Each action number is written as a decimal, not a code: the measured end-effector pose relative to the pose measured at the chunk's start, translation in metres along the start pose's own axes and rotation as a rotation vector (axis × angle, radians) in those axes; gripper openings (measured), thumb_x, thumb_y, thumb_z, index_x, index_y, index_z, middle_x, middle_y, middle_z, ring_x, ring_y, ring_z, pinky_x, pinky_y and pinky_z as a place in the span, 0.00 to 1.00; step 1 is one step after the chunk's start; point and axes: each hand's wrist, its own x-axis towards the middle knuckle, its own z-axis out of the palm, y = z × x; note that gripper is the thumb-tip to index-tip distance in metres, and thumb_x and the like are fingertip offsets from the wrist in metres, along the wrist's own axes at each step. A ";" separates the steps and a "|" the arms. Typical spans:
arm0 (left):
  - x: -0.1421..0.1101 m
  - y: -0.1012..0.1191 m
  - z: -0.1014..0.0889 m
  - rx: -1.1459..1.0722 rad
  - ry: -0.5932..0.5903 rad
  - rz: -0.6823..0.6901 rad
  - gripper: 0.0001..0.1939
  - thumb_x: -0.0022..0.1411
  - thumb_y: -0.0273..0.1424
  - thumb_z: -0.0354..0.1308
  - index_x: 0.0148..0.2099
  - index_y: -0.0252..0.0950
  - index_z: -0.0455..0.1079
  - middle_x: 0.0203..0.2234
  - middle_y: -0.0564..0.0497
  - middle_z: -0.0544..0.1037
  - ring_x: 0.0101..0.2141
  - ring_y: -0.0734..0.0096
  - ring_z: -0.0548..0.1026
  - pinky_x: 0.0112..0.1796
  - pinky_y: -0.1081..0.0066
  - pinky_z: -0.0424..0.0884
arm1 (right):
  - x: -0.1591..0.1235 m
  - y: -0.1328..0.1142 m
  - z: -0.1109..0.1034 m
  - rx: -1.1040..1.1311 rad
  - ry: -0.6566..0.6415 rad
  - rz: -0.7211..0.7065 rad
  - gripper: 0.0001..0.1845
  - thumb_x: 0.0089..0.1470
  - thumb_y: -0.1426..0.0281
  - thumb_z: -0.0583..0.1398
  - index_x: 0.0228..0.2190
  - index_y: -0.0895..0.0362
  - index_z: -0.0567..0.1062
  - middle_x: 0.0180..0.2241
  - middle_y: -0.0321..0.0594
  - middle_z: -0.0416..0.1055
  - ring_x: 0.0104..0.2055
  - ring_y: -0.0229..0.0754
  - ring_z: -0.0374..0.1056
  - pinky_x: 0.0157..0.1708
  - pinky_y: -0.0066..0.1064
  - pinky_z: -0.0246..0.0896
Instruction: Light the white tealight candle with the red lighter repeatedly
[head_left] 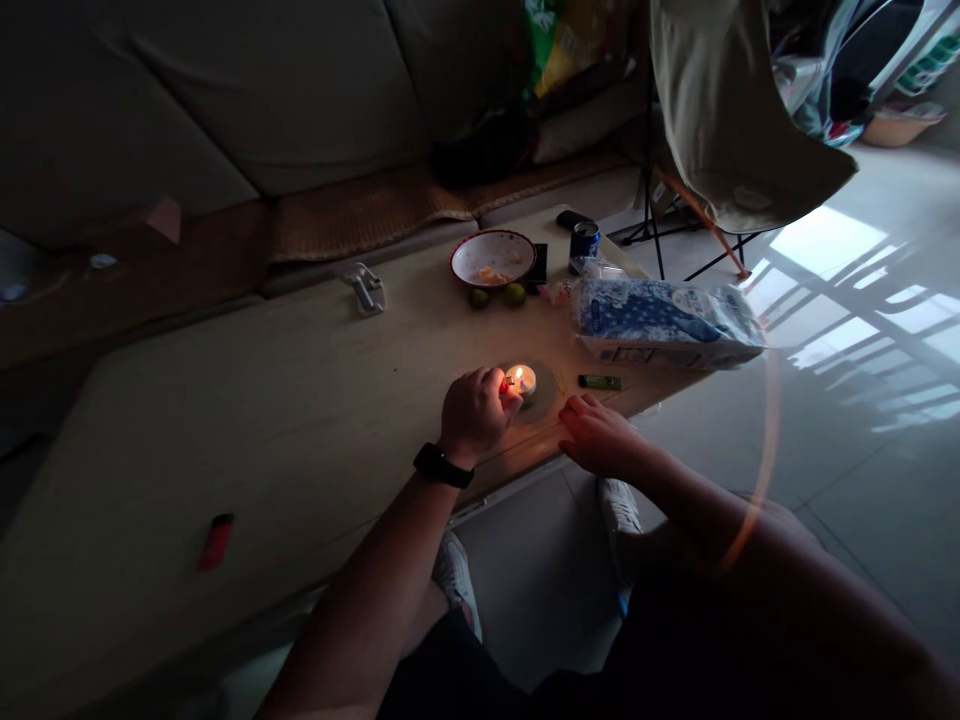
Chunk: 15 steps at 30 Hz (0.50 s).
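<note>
My left grip is closed around a red lighter, its metal end right beside a small white candle that burns on the bench. My right grip has its fingers bent together over the bench's near edge; I cannot tell whether they pinch anything. Well off to my left lies a second lighter, red with a dark top. Just past my right fingers lies a green lighter. Farther on sit a plastic-wrapped pack, two green fruits touching or nearly touching a red-rimmed bowl, and a blue can. Beyond stands a fabric chair.
</note>
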 end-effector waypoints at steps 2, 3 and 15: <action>0.000 0.000 0.000 0.003 -0.007 -0.002 0.09 0.67 0.34 0.50 0.36 0.37 0.67 0.31 0.43 0.77 0.34 0.57 0.73 0.35 0.60 0.64 | 0.000 0.000 0.000 -0.007 -0.005 -0.001 0.14 0.61 0.63 0.62 0.44 0.60 0.75 0.49 0.52 0.71 0.55 0.54 0.64 0.52 0.39 0.62; -0.001 -0.001 0.001 0.000 -0.008 -0.005 0.08 0.66 0.34 0.51 0.36 0.37 0.67 0.31 0.43 0.77 0.34 0.57 0.73 0.35 0.60 0.64 | 0.000 0.000 0.000 -0.009 -0.009 0.000 0.14 0.61 0.63 0.62 0.44 0.60 0.75 0.49 0.52 0.71 0.54 0.54 0.64 0.52 0.39 0.62; -0.010 -0.026 -0.006 -0.458 0.133 -0.240 0.16 0.74 0.41 0.43 0.35 0.40 0.62 0.28 0.50 0.72 0.30 0.66 0.69 0.34 0.65 0.65 | 0.001 0.002 0.003 0.021 -0.001 -0.011 0.14 0.61 0.63 0.62 0.45 0.59 0.75 0.49 0.54 0.71 0.53 0.55 0.63 0.52 0.41 0.62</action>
